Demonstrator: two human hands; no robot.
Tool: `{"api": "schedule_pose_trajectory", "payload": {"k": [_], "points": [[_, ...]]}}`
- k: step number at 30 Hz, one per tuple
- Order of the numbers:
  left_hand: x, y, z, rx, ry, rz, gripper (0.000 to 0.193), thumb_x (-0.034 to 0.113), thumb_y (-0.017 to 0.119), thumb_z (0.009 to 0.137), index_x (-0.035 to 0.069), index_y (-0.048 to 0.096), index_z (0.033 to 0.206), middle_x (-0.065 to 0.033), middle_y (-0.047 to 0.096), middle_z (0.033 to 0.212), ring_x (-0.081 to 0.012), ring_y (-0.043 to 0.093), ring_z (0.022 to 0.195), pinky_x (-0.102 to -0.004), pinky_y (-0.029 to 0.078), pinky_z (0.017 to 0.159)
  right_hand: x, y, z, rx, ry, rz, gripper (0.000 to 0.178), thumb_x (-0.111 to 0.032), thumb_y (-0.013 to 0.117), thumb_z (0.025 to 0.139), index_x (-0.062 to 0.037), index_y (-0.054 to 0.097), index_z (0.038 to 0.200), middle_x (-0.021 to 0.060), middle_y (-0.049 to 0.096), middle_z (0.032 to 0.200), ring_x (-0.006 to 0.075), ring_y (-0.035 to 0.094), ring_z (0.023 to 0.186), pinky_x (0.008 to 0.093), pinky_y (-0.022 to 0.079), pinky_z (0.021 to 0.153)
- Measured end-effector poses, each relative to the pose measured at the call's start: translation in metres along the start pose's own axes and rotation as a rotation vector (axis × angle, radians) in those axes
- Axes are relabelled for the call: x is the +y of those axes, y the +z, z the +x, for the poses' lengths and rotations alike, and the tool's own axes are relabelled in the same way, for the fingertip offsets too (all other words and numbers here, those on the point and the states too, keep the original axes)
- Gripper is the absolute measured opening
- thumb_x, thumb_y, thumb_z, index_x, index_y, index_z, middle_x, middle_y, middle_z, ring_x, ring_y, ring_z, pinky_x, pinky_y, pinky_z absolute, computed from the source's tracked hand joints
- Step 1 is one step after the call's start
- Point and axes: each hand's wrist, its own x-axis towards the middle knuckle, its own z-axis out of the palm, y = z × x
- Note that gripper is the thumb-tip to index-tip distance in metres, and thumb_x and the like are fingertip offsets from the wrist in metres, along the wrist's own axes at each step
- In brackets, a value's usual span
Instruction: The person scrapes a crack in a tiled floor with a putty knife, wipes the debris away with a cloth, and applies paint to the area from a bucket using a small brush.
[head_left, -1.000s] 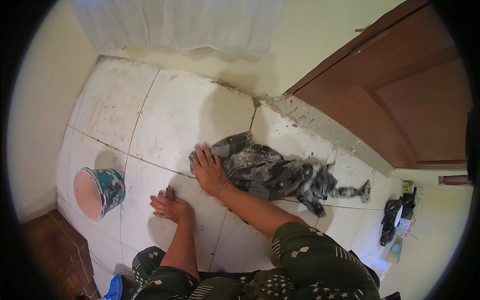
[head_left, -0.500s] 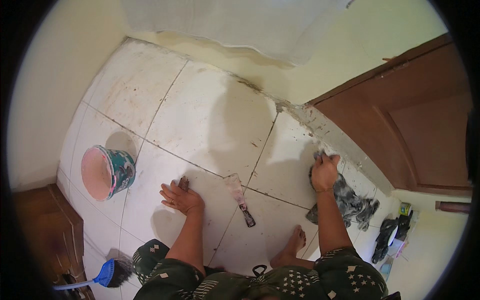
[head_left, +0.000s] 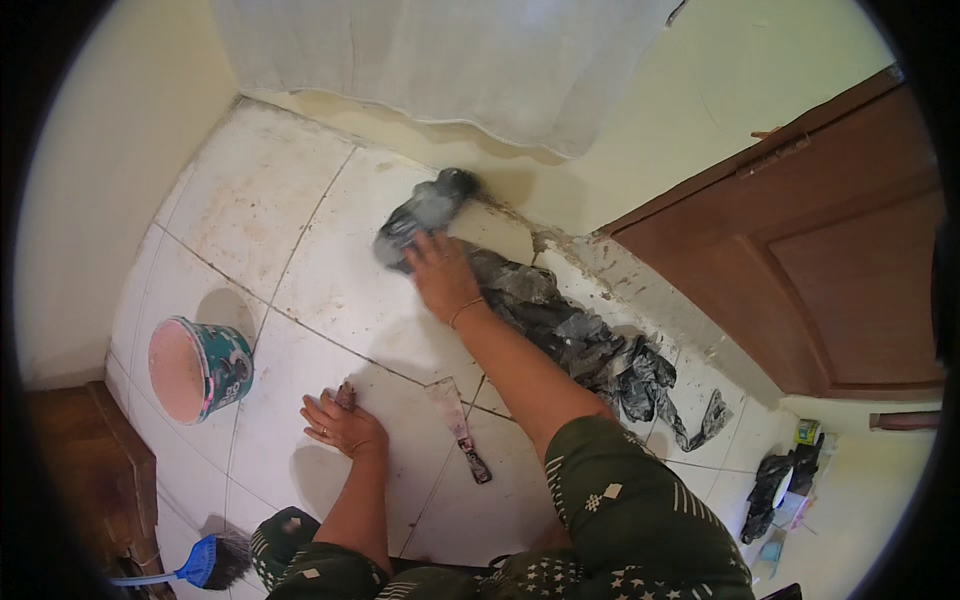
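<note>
- R hand (head_left: 440, 275): flat, fingers spread, palm down on the rag (head_left: 520, 300); presses, no fist, no pinch. Thin bangle at wrist.
- L hand (head_left: 342, 425): fingers loosely splayed, resting on the floor (head_left: 330, 290) as a prop; holds nothing. Ring on one finger. Small dark bit at fingertips, too small to tell what.
- Rag: dark grey cloth w/ lighter blotches, long and crumpled. Front end bunched just beyond R fingertips, near the wall (head_left: 620, 150) base; rest trails back along R forearm toward the door (head_left: 830, 260), tail end loose on tile.
- Handling, est.: soft, limp, light; looks damp, so prob. heavier than dry and clings to tile. Not fragile. Slides under a flat palm; to lift, best gather the bunched front end or mid-fold in a fist, since a tail grab would leave the rest dragging.
- Scraper (head_left: 460, 425): flat pale blade, dark handle, lying on floor between the arms; untouched.
- Floor: white tiles, smeared, dark grout lines; rough mortar strip by door sill.
- Bucket (head_left: 198, 368): teal, tipped on its side, pinkish inside, L of L hand, well apart.
- Brush (head_left: 205, 562): blue, lower L edge.
- Curtain (head_left: 450, 60): white, sheer, above rag.
- Far R corner: dark clutter, unclear.
</note>
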Motion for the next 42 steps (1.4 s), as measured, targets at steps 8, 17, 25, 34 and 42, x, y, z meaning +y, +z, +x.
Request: {"api": "schedule_pose_trajectory", "payload": {"k": [8, 17, 25, 34, 42], "points": [[-0.001, 0.001, -0.002, 0.033, 0.019, 0.000, 0.053, 0.010, 0.052, 0.077, 0.009, 0.033, 0.127, -0.0175, 0.022, 0.141, -0.0338, 0.013, 0.134, -0.0525, 0.006, 0.107, 0.152, -0.071, -0.182, -0.416, 0.807, -0.323, 0.029, -0.022, 0.045, 0.088, -0.0043, 0.053, 0.109, 0.0179, 0.047, 0.105, 0.0332, 0.044, 0.105, 0.0442, 0.034, 0.093], [0.003, 0.000, -0.004, 0.010, -0.004, 0.072, 0.049, 0.010, 0.052, 0.079, 0.008, 0.036, 0.125, -0.0157, 0.025, 0.140, -0.0338, 0.019, 0.132, -0.0533, 0.011, 0.106, 0.146, -0.155, -0.293, -0.117, 1.074, -0.166, 0.035, -0.025, 0.051, 0.084, 0.0004, 0.052, 0.108, 0.0270, 0.049, 0.103, 0.0399, 0.051, 0.093, 0.0450, 0.043, 0.084], [0.007, 0.003, -0.005, 0.132, 0.029, 0.208, 0.038, 0.022, 0.052, 0.085, 0.011, 0.044, 0.120, -0.0089, 0.036, 0.133, -0.0246, 0.031, 0.127, -0.0483, 0.024, 0.102, 0.147, -0.063, -0.136, -0.024, 0.490, -0.375, 0.045, -0.019, 0.051, 0.084, 0.0041, 0.044, 0.122, 0.0212, 0.039, 0.129, 0.0375, 0.032, 0.123, 0.0463, 0.025, 0.104], [-0.006, 0.007, -0.001, 0.197, 0.064, 0.165, 0.036, 0.019, 0.050, 0.086, 0.009, 0.043, 0.119, -0.0104, 0.034, 0.134, -0.0263, 0.031, 0.126, -0.0505, 0.025, 0.100, 0.218, -0.115, -0.337, -0.234, 1.170, -0.479, 0.040, -0.014, 0.052, 0.077, 0.0045, 0.053, 0.112, 0.0209, 0.050, 0.119, 0.0345, 0.047, 0.112, 0.0405, 0.036, 0.097], [-0.005, 0.008, -0.002, 0.137, 0.059, 0.110, 0.040, 0.015, 0.048, 0.083, 0.008, 0.040, 0.122, -0.0123, 0.030, 0.136, -0.0285, 0.023, 0.130, -0.0530, 0.018, 0.102, 0.136, -0.097, -0.267, -0.020, 0.662, -0.404, 0.016, -0.011, 0.051, 0.074, -0.0045, 0.055, 0.089, 0.0155, 0.053, 0.088, 0.0328, 0.057, 0.075, 0.0438, 0.048, 0.062]]}}
